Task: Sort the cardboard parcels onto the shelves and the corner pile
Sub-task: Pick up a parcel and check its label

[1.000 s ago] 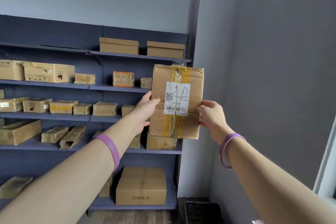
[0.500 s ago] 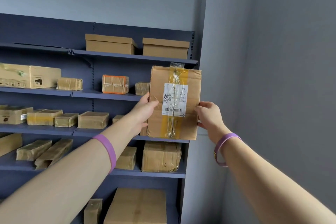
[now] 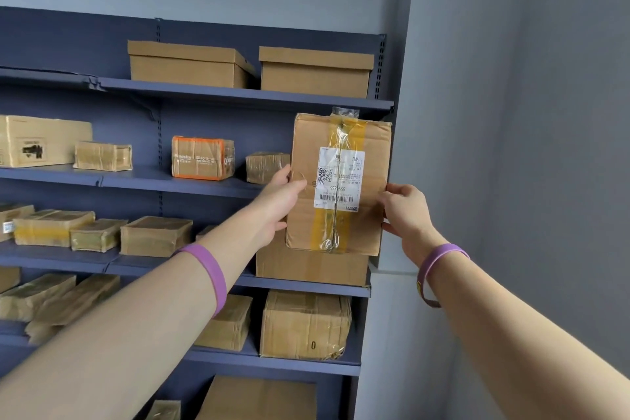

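We have the cardboard parcel [image 3: 339, 184] up in the air at the right end of the shelves [image 3: 146, 179]. It stands on its short end with the label facing us, just under the top shelf's lip and in front of a larger box [image 3: 310, 266] on a lower shelf. Whether its lower edge touches that box we cannot tell. Our left hand [image 3: 279, 201] grips the left long edge, thumb laid on the front face and fingers gone behind. Our right hand [image 3: 404, 211] grips the right edge at about the same height, fingers curled over it.

We judge it light to moderate — two hands carry it at arm's length with no visible strain. The board looks stiff but tired: corners are rounded and the face is slightly dented, so squeezing the middle would likely bow it. The yellow tape [image 3: 324, 228] and its loose clear film look slick — better to keep our fingers on bare cardboard at the edges, where the folded walls give strength. Laying it flat beside the small wrapped parcel [image 3: 266, 167] would probably want one palm underneath.
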